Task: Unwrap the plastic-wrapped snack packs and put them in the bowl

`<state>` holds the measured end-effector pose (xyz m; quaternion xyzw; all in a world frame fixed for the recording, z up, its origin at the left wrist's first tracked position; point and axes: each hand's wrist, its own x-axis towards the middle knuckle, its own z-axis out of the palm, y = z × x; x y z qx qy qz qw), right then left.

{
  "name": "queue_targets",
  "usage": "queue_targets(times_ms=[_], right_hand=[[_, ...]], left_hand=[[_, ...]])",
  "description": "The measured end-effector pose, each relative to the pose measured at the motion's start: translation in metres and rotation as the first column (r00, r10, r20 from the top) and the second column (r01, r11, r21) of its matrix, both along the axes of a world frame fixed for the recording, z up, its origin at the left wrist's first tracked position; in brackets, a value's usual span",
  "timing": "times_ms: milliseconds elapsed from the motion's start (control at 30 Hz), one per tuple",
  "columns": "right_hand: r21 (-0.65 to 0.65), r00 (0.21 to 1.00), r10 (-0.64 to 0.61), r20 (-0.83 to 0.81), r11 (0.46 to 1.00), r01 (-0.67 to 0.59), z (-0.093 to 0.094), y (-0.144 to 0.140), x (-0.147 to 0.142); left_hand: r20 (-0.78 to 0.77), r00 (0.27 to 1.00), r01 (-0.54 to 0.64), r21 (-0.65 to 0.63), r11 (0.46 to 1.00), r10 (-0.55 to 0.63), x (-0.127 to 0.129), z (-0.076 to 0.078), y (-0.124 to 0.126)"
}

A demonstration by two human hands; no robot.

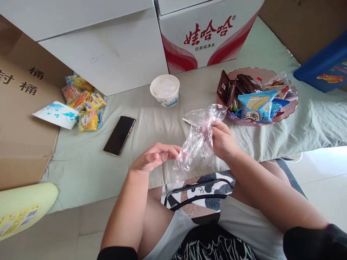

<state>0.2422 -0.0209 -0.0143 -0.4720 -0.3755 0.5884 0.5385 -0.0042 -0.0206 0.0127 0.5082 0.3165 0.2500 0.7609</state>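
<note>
A crumpled clear plastic bag (199, 144) hangs in front of me, over the near edge of the cloth-covered surface. My right hand (224, 140) has its fingers closed on the bag's right side. At the bag's lower left, my left hand (155, 157) has its fingers stretched out and the thumb apart, the fingertips touching the film. Behind the bag, the end of a thin flat strip (186, 121) shows; the rest is hidden. Beyond stands a white paper cup (169, 101) with something whitish and translucent inside.
On the right, a pink scalloped plate (291, 104) bears wrapped snacks (256, 106). A phone (119, 135) lies left, beside packaged snacks (92, 103) and a flattened paper cup (58, 113). White boxes (200, 39) line the back; a blue container (325, 65) stands far right.
</note>
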Motion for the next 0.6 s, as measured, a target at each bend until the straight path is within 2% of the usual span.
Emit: queue_targets(times_ms=[33, 100, 200, 267, 333, 400, 467, 533, 600], right_hand=[[0.003, 0.999, 0.032, 0.042, 0.999, -0.032, 0.001, -0.002, 0.0], [0.027, 0.986, 0.08, 0.145, 0.996, -0.085, 0.002, -0.005, -0.001], [0.058, 0.963, 0.079, 0.256, 0.994, -0.097, 0.001, -0.009, -0.001], [0.077, 0.953, 0.027, 0.301, 0.996, -0.053, -0.002, -0.012, 0.001], [0.148, 0.927, -0.007, 0.375, 0.988, -0.053, -0.005, -0.018, 0.003], [0.244, 0.873, 0.011, 0.487, 0.958, -0.148, -0.007, -0.024, 0.003], [0.283, 0.796, 0.031, 0.604, 0.926, -0.251, -0.008, -0.029, 0.001], [0.233, 0.734, 0.023, 0.678, 0.941, -0.245, -0.006, -0.031, -0.003], [0.139, 0.715, 0.026, 0.698, 0.975, -0.171, -0.002, -0.028, -0.004]], left_hand=[[-0.008, 1.0, 0.013, -0.04, 0.999, -0.014, 0.003, -0.002, 0.001], [-0.03, 0.999, -0.044, -0.091, 0.995, 0.041, 0.015, -0.006, 0.002], [-0.131, 0.987, -0.111, -0.092, 0.99, 0.098, 0.039, -0.01, 0.0], [-0.234, 0.943, -0.248, -0.02, 0.968, 0.237, 0.052, -0.012, -0.001], [-0.307, 0.862, -0.399, 0.078, 0.914, 0.402, 0.058, -0.014, -0.001], [-0.328, 0.793, -0.486, 0.169, 0.858, 0.514, 0.058, -0.017, 0.001], [-0.31, 0.762, -0.512, 0.249, 0.822, 0.569, 0.056, -0.017, 0.002], [-0.274, 0.75, -0.528, 0.3, 0.794, 0.602, 0.051, -0.016, 0.003], [-0.235, 0.725, -0.577, 0.306, 0.757, 0.648, 0.044, -0.013, 0.004]])
